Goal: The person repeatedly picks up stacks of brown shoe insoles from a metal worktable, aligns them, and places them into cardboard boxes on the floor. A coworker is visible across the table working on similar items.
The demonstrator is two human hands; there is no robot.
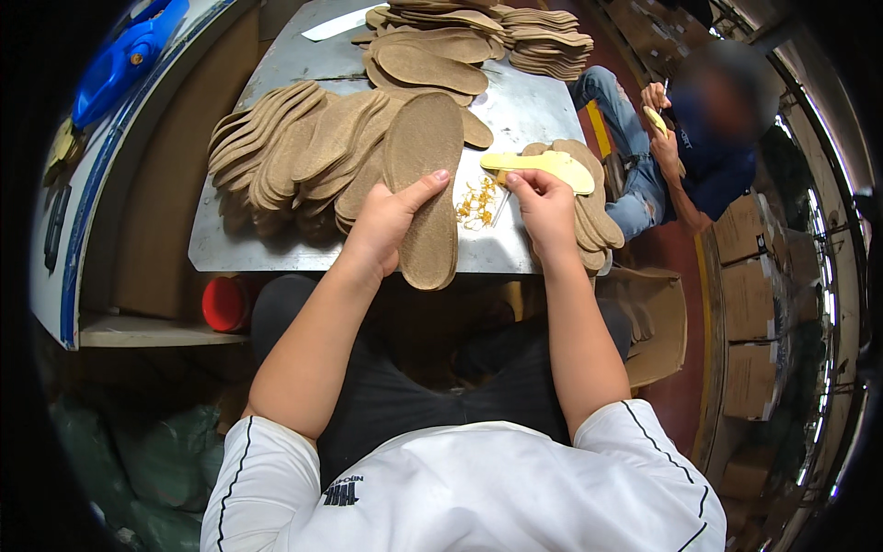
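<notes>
My left hand [397,213] grips a brown insole [425,175] by its edge, the thumb lying on its face. This insole stands tilted up over the near edge of the metal table. My right hand [543,204] is closed in a pinch beside a pale yellow insole-shaped piece [552,166]. Something thin and light shows below its fingertips, too small to name. The yellow piece lies over a small pile of brown insoles [600,221]. Between my hands, small orange-yellow scraps [476,204] are scattered on the tabletop.
Brown insoles [276,152] lie fanned on the metal table [515,101], with more stacks [543,41] at its far end. Across on the right, a seated co-worker [690,156] holds a yellow piece. A red round container [225,304] and cardboard boxes [750,285] flank the table.
</notes>
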